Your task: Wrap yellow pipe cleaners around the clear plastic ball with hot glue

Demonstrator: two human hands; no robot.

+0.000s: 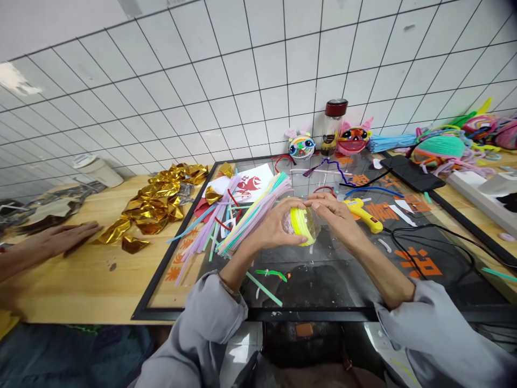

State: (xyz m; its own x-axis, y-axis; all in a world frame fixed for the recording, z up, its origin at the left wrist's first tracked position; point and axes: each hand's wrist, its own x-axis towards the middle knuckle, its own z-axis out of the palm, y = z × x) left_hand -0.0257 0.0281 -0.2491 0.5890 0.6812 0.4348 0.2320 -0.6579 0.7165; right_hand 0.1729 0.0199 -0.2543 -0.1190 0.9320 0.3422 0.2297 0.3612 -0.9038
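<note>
In the head view, my left hand [278, 223] is closed round a clear, rounded plastic shell [316, 225] partly wrapped in yellow and pale lilac pipe cleaners [299, 226]. My right hand [331, 210] touches the shell's top, its fingers bent together beside my left fingertips. Whatever those fingers pinch is hidden. Left of my hands lies a bundle of lilac, yellow and green pipe cleaners [258, 218]. A yellow hot glue gun [365, 215] rests just right of my right hand. Nearer to me are a short green pipe cleaner piece [271, 274] and a pale green strip [264, 288].
Gold foil [155, 199] lies left of the black-framed board [161, 314], near another person's hand [76, 237]. Behind stand a lidded bottle [332, 126] and two decorated animal heads, one white [301, 146], one pink [354, 137]. A phone [414, 172] and black cable [436, 237] lie right.
</note>
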